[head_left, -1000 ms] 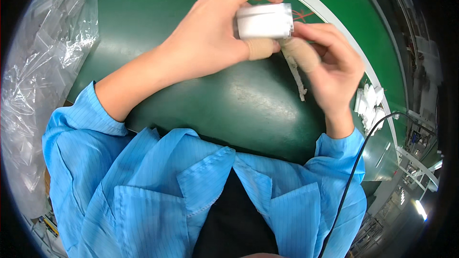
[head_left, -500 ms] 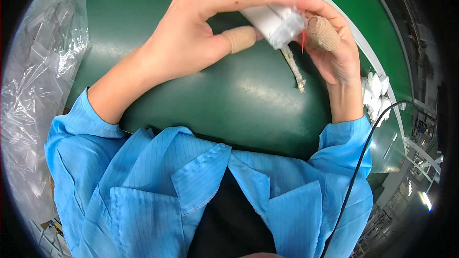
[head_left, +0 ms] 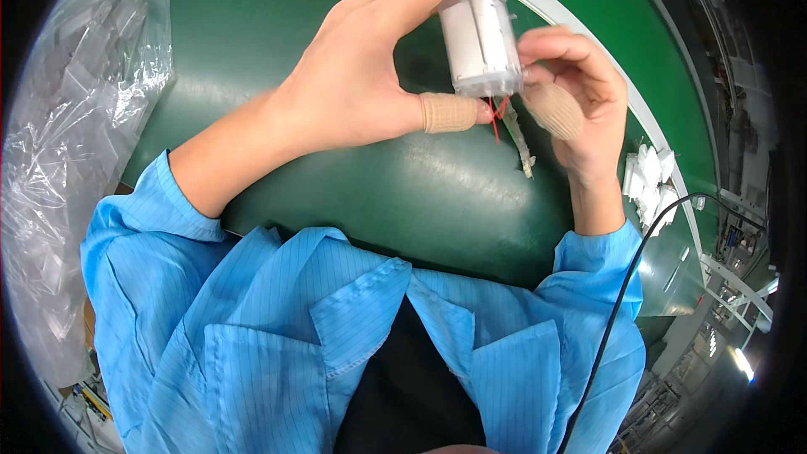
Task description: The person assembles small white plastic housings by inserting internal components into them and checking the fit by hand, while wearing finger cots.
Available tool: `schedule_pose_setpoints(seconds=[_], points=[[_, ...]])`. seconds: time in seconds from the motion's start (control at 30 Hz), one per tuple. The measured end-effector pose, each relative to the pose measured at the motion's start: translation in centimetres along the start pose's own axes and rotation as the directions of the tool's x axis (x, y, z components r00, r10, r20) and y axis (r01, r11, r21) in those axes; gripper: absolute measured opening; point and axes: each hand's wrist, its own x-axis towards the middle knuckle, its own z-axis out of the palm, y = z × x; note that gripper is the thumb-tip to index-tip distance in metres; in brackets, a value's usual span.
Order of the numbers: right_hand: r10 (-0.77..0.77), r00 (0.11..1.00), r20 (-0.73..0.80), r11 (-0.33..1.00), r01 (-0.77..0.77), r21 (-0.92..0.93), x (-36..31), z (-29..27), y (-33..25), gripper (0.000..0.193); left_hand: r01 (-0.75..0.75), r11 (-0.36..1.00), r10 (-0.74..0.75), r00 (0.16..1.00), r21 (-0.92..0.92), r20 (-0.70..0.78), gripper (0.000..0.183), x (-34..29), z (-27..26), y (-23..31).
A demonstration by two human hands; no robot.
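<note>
Near the far edge of the green table, a white pack with clear plastic ends is held up. Thin red wires hang from its lower end. My left hand is closed on it, fingers over the top and the thumb by the lower end. The right hand has curled fingers and thumb against the pack's right edge; exactly what they pinch is blurred. Beige finger sleeves cover both thumbs. Below the pack shows a thin, pale, ragged strip.
A large clear plastic bag of pale contents lies along the left side. Several small white pieces are heaped at the right, by the table's pale rim. A black cable curves past my right sleeve.
The white pack has turned more upright, and more of its side and red wires shows. My left thumb has come down to its lower end; the right hand has shifted slightly lower.
</note>
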Motion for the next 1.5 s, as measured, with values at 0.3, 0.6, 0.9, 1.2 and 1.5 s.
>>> schedule_pose_setpoints(seconds=[0.3, 0.6, 0.9, 1.2, 1.5], points=[[-0.096, 0.989, 0.110, 0.943, 0.126, -0.308, 0.3, -0.6, 0.4, 0.093, 0.478, 0.878, -0.454, 0.843, -0.014, 0.288, 0.086, 2.0, -1.6, 3.6], [-0.102, 0.983, 0.154, 0.884, 0.160, -0.439, 0.0, 0.6, 0.2, 0.100, 0.711, 0.690, -0.686, 0.582, 0.135, 0.437, 0.086, 2.5, -2.5, 4.4], [-0.217, 0.969, 0.121, 0.692, 0.240, -0.681, -0.5, 1.6, 0.3, 0.095, -0.055, 0.987, 0.026, 0.982, 0.152, 0.186, 0.083, -0.4, 0.6, 0.4], [-0.242, 0.955, 0.171, 0.569, 0.282, -0.772, -0.6, 1.6, -0.1, 0.095, 0.530, 0.835, -0.551, 0.797, 0.151, 0.247, 0.075, -0.2, 0.0, 4.1], [-0.237, 0.927, 0.290, 0.525, 0.374, -0.765, -0.7, 1.0, 1.2, 0.085, 0.596, 0.776, -0.624, 0.682, 0.206, 0.381, 0.074, -0.4, 0.0, 4.7]])
